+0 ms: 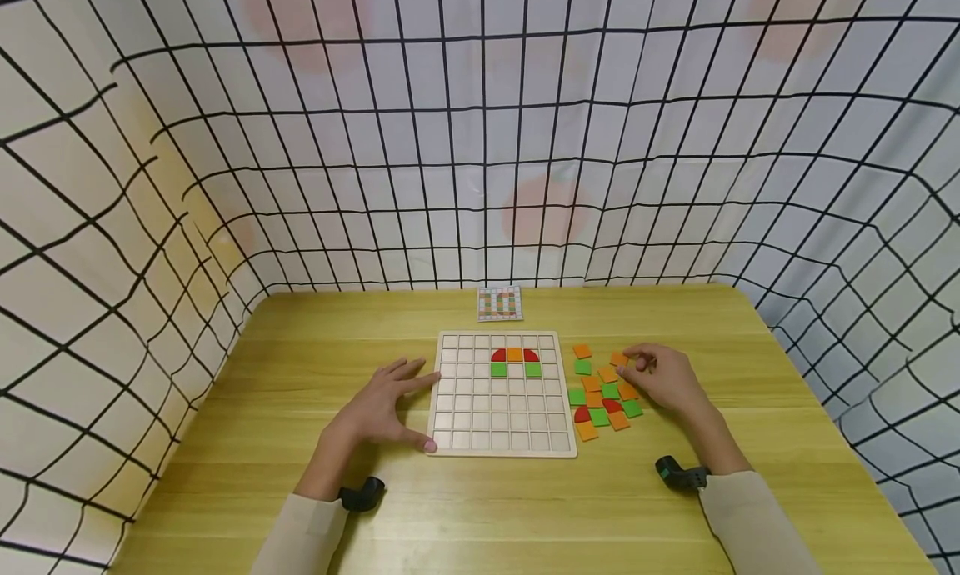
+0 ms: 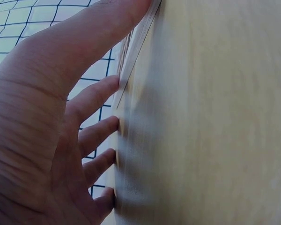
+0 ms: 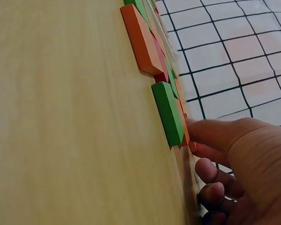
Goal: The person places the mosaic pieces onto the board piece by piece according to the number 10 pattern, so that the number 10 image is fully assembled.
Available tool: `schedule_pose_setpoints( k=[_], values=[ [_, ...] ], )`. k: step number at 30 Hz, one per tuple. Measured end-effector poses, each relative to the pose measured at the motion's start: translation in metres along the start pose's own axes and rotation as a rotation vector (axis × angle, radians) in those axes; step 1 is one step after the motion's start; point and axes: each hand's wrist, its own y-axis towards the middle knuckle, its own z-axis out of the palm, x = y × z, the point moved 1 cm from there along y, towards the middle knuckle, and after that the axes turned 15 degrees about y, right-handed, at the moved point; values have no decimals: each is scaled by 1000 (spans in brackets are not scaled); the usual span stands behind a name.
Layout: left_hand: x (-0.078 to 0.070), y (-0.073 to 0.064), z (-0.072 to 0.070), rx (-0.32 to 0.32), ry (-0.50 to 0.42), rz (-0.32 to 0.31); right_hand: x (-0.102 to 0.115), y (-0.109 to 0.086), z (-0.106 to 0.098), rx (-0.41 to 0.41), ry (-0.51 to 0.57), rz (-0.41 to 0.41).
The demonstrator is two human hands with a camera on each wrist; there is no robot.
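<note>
A pale wooden grid board lies mid-table. Red quarter-round tiles, an orange square and green squares sit in its upper cells. My left hand is spread at the board's left side, thumb at the near corner and index fingertip at the left edge. To the right of the board, my right hand pinches an orange square tile between thumb and index finger at the pile's far right side. In the right wrist view, the thumb partly hides that tile, and the other fingers are curled.
Loose orange, green and red tiles lie between the board and my right hand. A small card with a coloured grid pattern lies behind the board. White cloth with black grid lines encloses the wooden table.
</note>
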Motion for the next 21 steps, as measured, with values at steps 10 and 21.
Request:
schedule_pose_setpoints(
  k=[10, 21],
  values=[
    [1, 1, 1, -1, 2, 3, 1, 0, 0, -5, 12, -7],
    [-2, 0, -3, -3, -3, 5, 13, 1, 6, 19, 38, -45]
  ],
)
